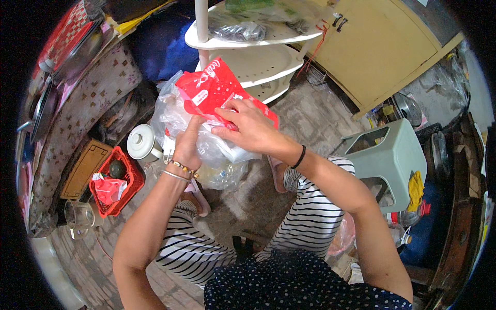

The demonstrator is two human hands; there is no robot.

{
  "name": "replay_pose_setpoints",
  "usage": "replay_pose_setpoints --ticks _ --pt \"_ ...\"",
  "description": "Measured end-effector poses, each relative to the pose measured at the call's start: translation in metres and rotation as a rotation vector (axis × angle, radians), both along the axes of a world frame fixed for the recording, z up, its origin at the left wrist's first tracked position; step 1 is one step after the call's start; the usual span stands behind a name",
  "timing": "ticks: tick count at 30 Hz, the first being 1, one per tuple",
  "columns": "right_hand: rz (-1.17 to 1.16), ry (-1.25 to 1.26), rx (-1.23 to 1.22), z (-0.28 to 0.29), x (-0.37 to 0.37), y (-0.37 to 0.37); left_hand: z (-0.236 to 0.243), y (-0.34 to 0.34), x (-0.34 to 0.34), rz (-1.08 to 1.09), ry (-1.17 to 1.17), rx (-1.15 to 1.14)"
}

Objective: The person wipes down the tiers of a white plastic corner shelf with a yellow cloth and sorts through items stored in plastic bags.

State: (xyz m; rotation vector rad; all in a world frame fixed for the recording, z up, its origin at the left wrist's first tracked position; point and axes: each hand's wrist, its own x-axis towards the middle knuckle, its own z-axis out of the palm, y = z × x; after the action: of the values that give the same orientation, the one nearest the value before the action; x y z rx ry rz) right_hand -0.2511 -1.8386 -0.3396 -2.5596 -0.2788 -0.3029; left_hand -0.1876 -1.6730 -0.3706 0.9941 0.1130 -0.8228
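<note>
Between my knees, a red plastic wrapper (217, 88) with white print lies over a bunched white plastic bag (168, 113). My left hand (187, 142) grips the bag from the left side; its thumb shows on top, and its other fingers are hidden behind the plastic. My right hand (248, 126) is closed on the lower part of the red wrapper, fingers bent over it. The hands are close together but apart. Below them, a clear plastic bag (222, 175) hangs or rests near the floor; its contents are too blurred to name.
At left stand a lidded white enamel mug (143, 143), a red basket (135, 181) and a clear jug (78, 214). Ahead is a white tiered shelf (274, 64). A grey-green plastic stool (385, 160) stands to the right, before a yellowish cabinet (382, 46).
</note>
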Motion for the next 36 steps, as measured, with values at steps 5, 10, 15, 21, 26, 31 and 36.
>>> replay_pose_setpoints --ticks 5,10,15,21,26,31,36 --pt "0.158 0.135 -0.017 0.016 -0.004 0.001 -0.014 0.013 0.009 -0.014 -0.016 -0.108" --pt "0.330 -0.042 -0.276 0.010 -0.018 -0.012 -0.009 0.012 0.007 0.024 -0.059 -0.165" --pt "0.264 -0.116 -0.395 0.004 -0.016 0.001 -0.003 0.014 0.003 0.038 -0.017 -0.259" --pt "0.201 -0.007 -0.446 0.012 -0.016 0.013 0.019 0.008 -0.002 -0.023 -0.008 -0.292" --pt "0.253 -0.059 -0.342 -0.005 -0.015 0.015 -0.014 0.028 0.023 -0.025 -0.014 -0.039" --pt "0.164 -0.339 -0.009 0.024 -0.049 -0.035 -0.048 0.033 0.048 -0.234 0.062 -0.039" --pt "-0.450 -0.476 -0.295 0.062 -0.162 -0.151 -0.020 0.055 0.039 -0.113 0.242 -0.015"
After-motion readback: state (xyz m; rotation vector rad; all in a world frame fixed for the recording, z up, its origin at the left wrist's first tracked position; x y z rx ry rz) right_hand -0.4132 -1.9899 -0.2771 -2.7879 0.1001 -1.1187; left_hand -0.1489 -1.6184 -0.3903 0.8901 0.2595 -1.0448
